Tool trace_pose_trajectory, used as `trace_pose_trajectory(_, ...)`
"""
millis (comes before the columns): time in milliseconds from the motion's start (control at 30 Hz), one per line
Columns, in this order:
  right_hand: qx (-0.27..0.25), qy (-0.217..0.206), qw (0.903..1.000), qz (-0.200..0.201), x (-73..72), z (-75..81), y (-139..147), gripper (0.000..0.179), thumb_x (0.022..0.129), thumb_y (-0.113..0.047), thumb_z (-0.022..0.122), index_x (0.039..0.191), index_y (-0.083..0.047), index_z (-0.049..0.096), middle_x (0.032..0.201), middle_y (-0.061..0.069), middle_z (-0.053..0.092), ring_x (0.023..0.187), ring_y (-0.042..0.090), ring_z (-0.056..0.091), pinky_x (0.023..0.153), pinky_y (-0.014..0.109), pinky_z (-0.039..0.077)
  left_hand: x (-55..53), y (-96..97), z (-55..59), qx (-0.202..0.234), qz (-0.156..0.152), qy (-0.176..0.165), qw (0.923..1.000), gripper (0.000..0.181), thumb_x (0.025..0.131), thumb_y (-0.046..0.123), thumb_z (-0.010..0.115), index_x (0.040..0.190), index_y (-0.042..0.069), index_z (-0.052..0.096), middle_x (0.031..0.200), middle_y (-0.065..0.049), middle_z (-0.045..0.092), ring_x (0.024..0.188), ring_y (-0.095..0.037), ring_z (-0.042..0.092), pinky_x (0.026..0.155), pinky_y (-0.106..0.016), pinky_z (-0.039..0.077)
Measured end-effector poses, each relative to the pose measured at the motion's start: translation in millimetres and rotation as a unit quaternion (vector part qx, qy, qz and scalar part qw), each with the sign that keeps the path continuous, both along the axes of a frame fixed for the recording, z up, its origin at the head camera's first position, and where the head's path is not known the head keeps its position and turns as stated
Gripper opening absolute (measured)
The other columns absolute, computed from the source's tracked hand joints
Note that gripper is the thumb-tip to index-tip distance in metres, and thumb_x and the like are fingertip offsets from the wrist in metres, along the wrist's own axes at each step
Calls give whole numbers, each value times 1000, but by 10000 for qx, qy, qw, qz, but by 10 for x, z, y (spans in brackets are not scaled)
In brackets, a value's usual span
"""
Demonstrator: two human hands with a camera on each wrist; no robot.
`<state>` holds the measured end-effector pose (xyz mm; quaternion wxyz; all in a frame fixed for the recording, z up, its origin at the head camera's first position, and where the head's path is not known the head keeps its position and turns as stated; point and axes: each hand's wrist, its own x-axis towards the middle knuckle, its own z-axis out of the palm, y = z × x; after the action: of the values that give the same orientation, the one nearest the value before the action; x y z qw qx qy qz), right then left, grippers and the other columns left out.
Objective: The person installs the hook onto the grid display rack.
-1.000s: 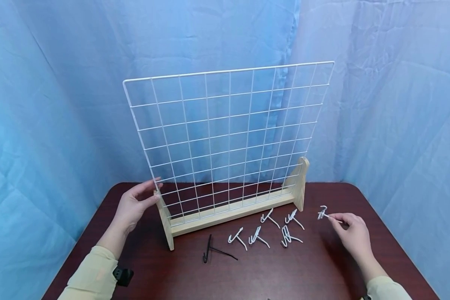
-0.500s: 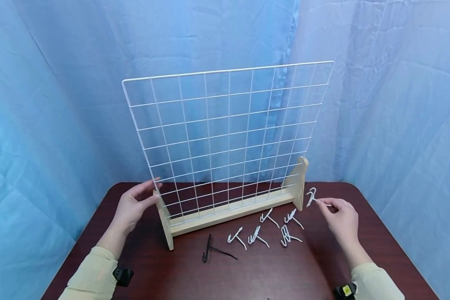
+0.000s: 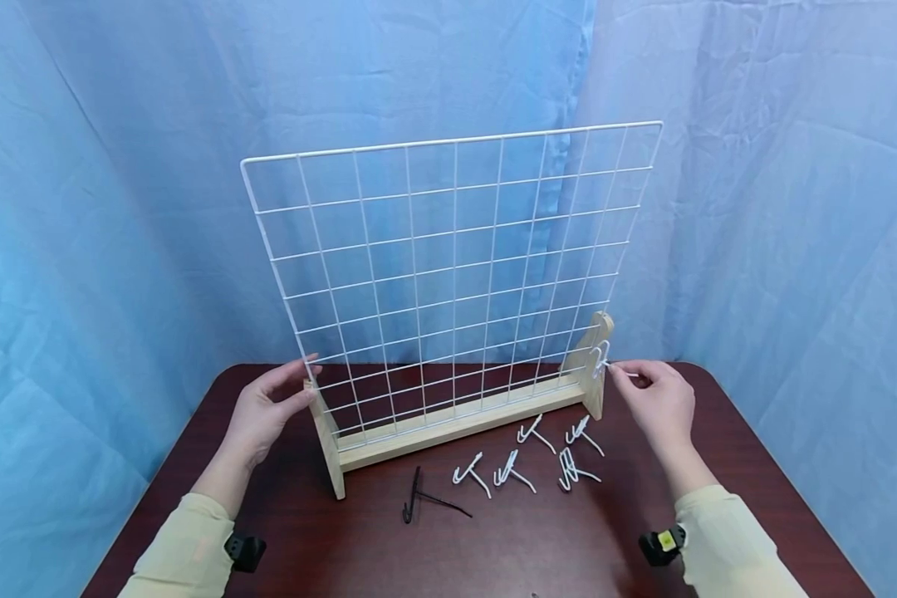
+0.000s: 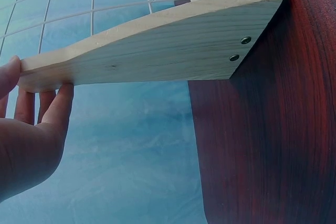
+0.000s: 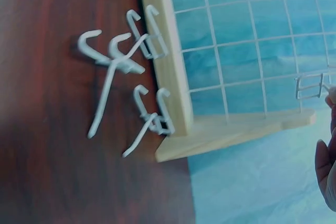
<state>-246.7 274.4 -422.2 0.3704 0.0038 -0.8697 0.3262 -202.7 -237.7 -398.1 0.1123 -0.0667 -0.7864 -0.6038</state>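
A white wire grid panel (image 3: pixel 455 267) stands upright in a pale wooden stand (image 3: pixel 456 428). My left hand (image 3: pixel 263 415) grips the top of the stand's left side piece (image 4: pixel 142 51), thumb on one face and fingers behind. Between thumb and fingers, my right hand (image 3: pixel 661 403) pinches the stem of a white wire hook (image 3: pixel 601 359). That hook is in front of the stand's right side piece, close to the grid's lower right; whether it touches the wires I cannot tell. At the right edge of the right wrist view, the right hand (image 5: pixel 329 166) shows only in part.
Several white hooks (image 3: pixel 516 473) lie on the dark red-brown table (image 3: pixel 508 548) in front of the stand. A black hook (image 3: pixel 416 496) lies to their left. Blue curtains (image 3: pixel 807 208) hang behind and on both sides.
My right hand has carried the white hook left and away from me, from beside the loose hooks to the stand's right side piece. The left hand keeps its grip.
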Motion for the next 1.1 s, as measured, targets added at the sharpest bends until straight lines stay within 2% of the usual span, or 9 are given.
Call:
trace_pose_trajectory(167, -33, 143, 9999, 42, -101, 103, -87, 11, 83, -17, 78, 84, -7, 80, 81, 9, 72, 71, 7, 53, 64, 26, 38, -4, 2, -5, 39, -10, 28, 10000, 50, 90, 2, 71, 138, 1, 57, 108, 21, 67, 118, 0, 48, 87, -14, 46)
trace_pose_trajectory(433, 96, 210, 9997, 96, -228, 258, -199, 13, 85, -18, 75, 85, -5, 79, 80, 12, 70, 72, 23, 58, 65, 34, 40, -5, 7, -1, 90, -91, 26, 9999, 51, 91, 3, 71, 138, -5, 54, 109, 20, 67, 117, -1, 50, 87, -15, 46)
trace_pose_trajectory(600, 179, 212, 9996, 70, -279, 376, -259, 15, 85, -19, 74, 86, -5, 79, 83, 14, 71, 75, 29, 62, 66, 42, 42, -4, 0, -4, 112, -113, 37, 9999, 50, 91, 3, 70, 138, -3, 55, 109, 20, 67, 117, 0, 49, 88, -15, 46)
trace_pose_trajectory(900, 272, 373, 9987, 197, -373, 606, -352, 15, 85, -19, 73, 87, -5, 80, 81, 14, 70, 75, 29, 62, 65, 42, 42, -12, 2, -12, 93, -81, 6, 9999, 51, 90, 3, 71, 138, -3, 55, 110, 19, 67, 118, 0, 49, 88, -14, 46)
trace_pose_trajectory(1100, 397, 304, 9985, 233, -419, 752, -366, 18, 88, -19, 71, 89, -4, 80, 82, 14, 71, 76, 29, 62, 67, 44, 43, -11, -5, -13, 69, -84, 43, 9999, 49, 90, 3, 71, 137, -1, 57, 123, -8, 68, 118, -1, 49, 87, -15, 46)
